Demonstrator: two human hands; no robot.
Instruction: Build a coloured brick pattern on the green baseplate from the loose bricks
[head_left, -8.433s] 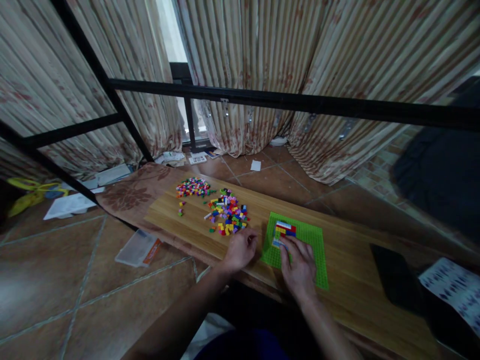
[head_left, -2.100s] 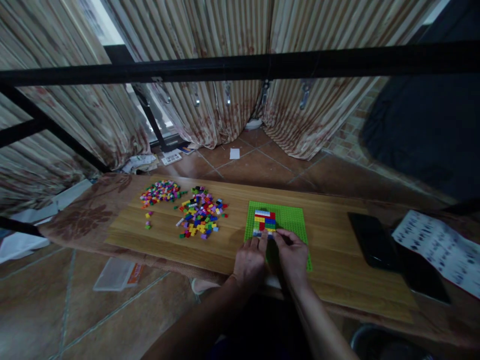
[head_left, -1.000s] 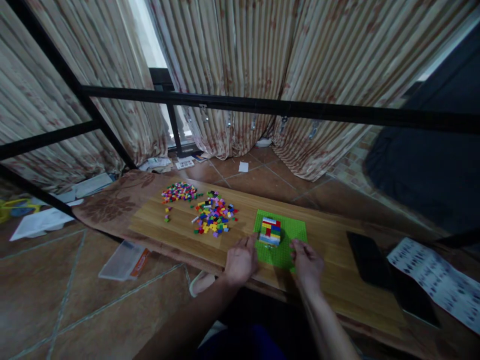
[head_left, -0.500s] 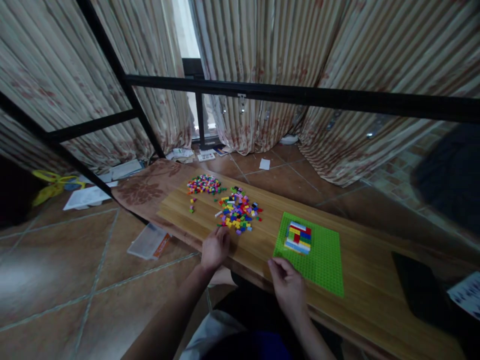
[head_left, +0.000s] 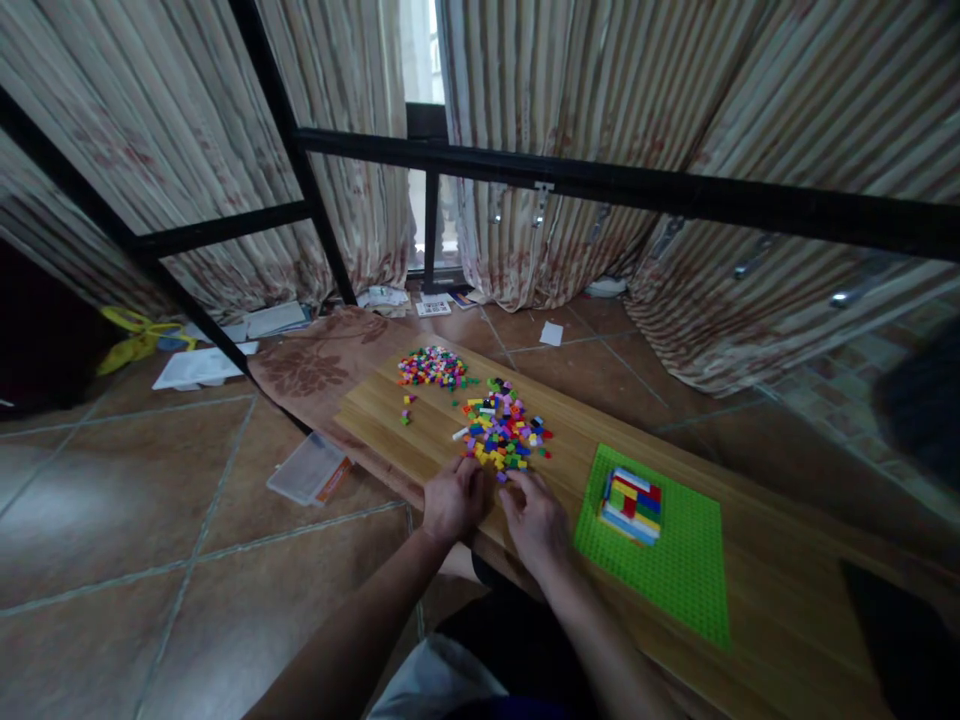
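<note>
Near the front edge of the wooden board, my left hand (head_left: 454,498) rests with its fingers curled together beside the loose toy bricks (head_left: 504,425). Whatever its fingertips hold, if anything, is hidden. My right hand (head_left: 538,522) is just to its right, thumb and fingers slightly apart, close to a small purple brick (head_left: 502,477) at the pile's near edge. Further right lies a green baseplate (head_left: 686,560), bearing a low rectangular build (head_left: 631,505) of red, yellow, blue, green, white and light-blue bricks.
A second heap of smaller bricks (head_left: 433,367) lies at the board's far left, with a few strays nearby. The wooden board (head_left: 390,435) sits on a brown patterned cloth (head_left: 319,355). A clear plastic box (head_left: 309,470) is on the tiled floor. Dark metal bars (head_left: 600,180) cross behind.
My right hand has moved left from beside the baseplate to the near edge of the brick pile. My left hand stays by the pile. The view has turned slightly left.
</note>
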